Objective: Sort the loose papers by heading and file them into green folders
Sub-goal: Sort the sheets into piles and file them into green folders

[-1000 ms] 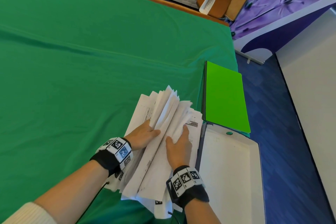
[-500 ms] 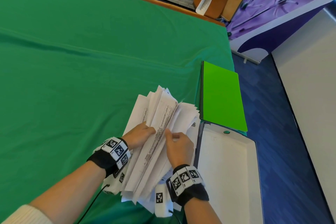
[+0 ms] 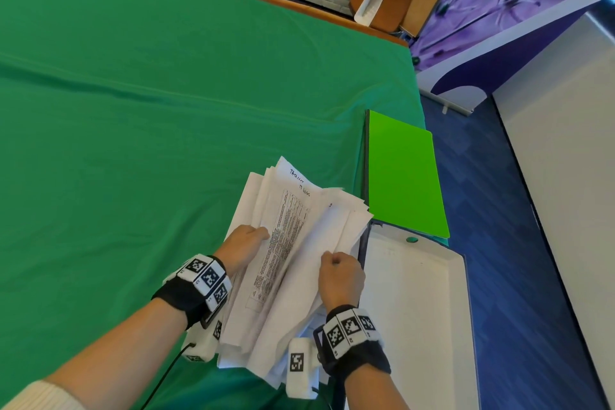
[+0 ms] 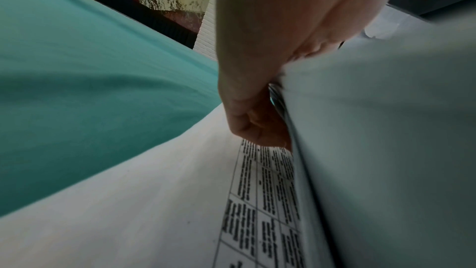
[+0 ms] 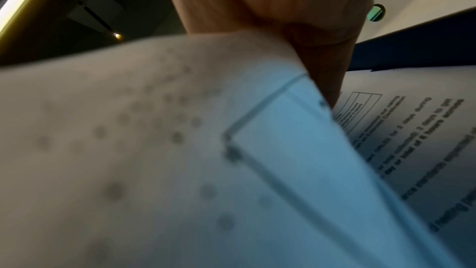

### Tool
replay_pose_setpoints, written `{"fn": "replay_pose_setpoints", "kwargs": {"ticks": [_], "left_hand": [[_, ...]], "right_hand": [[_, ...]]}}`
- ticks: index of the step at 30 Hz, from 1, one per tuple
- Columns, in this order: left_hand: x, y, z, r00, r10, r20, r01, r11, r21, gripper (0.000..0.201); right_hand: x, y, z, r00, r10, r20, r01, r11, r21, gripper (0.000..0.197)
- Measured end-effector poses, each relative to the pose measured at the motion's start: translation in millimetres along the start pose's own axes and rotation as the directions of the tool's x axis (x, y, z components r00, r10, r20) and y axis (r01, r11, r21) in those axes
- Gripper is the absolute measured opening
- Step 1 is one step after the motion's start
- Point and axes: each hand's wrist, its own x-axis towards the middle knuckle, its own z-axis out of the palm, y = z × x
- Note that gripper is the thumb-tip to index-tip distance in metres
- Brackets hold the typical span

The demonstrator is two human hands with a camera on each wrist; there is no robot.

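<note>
A: Starting from the left, what lies on the wide green cloth-covered table point(image 3: 139, 103)?

B: The cloth is soft and matte, with long shallow creases. On its near right part sits the fanned stack of loose white printed papers point(image 3: 293, 243), thin sheets that splay unevenly, some with dense tables of black text and one with handwriting at its top.

A: And the person's left hand point(image 3: 244, 243)?

B: It rests on the left side of the stack, the fingers bent down onto a sheet and the thumb tucked against the raised pages; the left wrist view shows the fingers curled at the fold point(image 4: 257, 127). It seems to pin the lower pages rather than lift anything.

A: The right hand point(image 3: 339, 276)?

B: Its fingers are curled and pinch a bundle of lifted pages, holding them up off the stack.

A: So which step is this?

B: Sorting, judging by the leafing: the headings are being read, and nothing is filed yet. The next move probably calls for peeling off one sheet without dragging its neighbours, since thin paper clings and slips.

A: Further right?

B: A flat, smooth, bright green rectangular folder point(image 3: 404, 176) lies closed at the table's edge, and nearer, an open white shallow box point(image 3: 416, 326) touches the stack's right side.
</note>
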Motion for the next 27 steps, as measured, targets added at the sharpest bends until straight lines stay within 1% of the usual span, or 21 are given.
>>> {"fn": "replay_pose_setpoints", "kwargs": {"ticks": [3,5,7,8,11,13,14,16,18,19,20,21,23,25,26,27], "left_hand": [[-3,2,2,0.996,0.067,0.053,-0.071,0.994,0.088,0.053],[-7,6,4,0.99,0.127,0.057,-0.135,0.976,0.173,0.061],[-7,5,5,0.983,0.176,0.054,-0.183,0.959,0.214,0.061],[-5,3,5,0.983,0.176,0.053,-0.183,0.962,0.204,0.06],[0,-3,4,0.994,0.106,0.024,-0.108,0.991,0.085,0.05],[1,-4,3,0.995,0.102,0.016,-0.103,0.992,0.074,0.047],[1,-4,3,0.993,0.114,0.013,-0.115,0.988,0.099,0.049],[1,-3,2,0.99,0.138,0.011,-0.138,0.98,0.141,0.053],[0,-3,3,0.986,0.162,0.022,-0.164,0.975,0.153,0.056],[-1,-4,3,0.984,0.178,0.032,-0.18,0.972,0.151,0.058],[-3,-3,3,0.982,0.184,0.044,-0.188,0.972,0.143,0.059],[-3,-3,3,0.98,0.19,0.052,-0.195,0.971,0.136,0.06],[-3,-4,3,0.978,0.201,0.06,-0.208,0.965,0.161,0.06],[0,-5,3,0.979,0.199,0.049,-0.205,0.959,0.195,0.058],[2,-6,4,0.982,0.186,0.034,-0.189,0.965,0.183,0.056],[2,-6,4,0.986,0.166,0.018,-0.166,0.974,0.151,0.055]], "right_hand": [[-1,-1,3,1.0,0.001,0.02,-0.002,0.999,0.041,0.027],[-2,-2,7,1.0,-0.004,0.017,0.003,0.999,0.047,0.024],[-2,-2,10,1.0,-0.004,0.008,0.003,0.999,0.043,0.024],[-2,-2,10,1.0,0.001,0.005,-0.001,0.999,0.042,0.024],[-2,-1,9,1.0,0.014,0.005,-0.014,0.998,0.065,0.02],[-4,-3,5,1.0,-0.002,0.002,0.002,0.997,0.078,0.009],[-6,-5,3,1.0,-0.013,0.001,0.013,0.996,0.093,0.01],[-11,-8,2,0.999,-0.035,-0.002,0.035,0.988,0.148,0.024],[-13,-10,3,0.996,-0.089,-0.013,0.09,0.981,0.171,0.045],[-14,-10,4,0.99,-0.139,-0.009,0.138,0.978,0.157,0.056],[-14,-10,5,0.982,-0.189,0.011,0.186,0.976,0.115,0.06],[-14,-11,6,0.972,-0.232,0.033,0.231,0.972,0.048,0.057],[-13,-13,6,0.963,-0.263,0.051,0.266,0.961,-0.072,0.039],[-12,-14,8,0.971,-0.238,0.03,0.24,0.968,-0.076,0.025],[-12,-15,9,0.975,-0.223,0.015,0.223,0.973,-0.054,0.021],[-13,-17,10,0.978,-0.207,0.008,0.207,0.977,-0.045,0.024]]}}
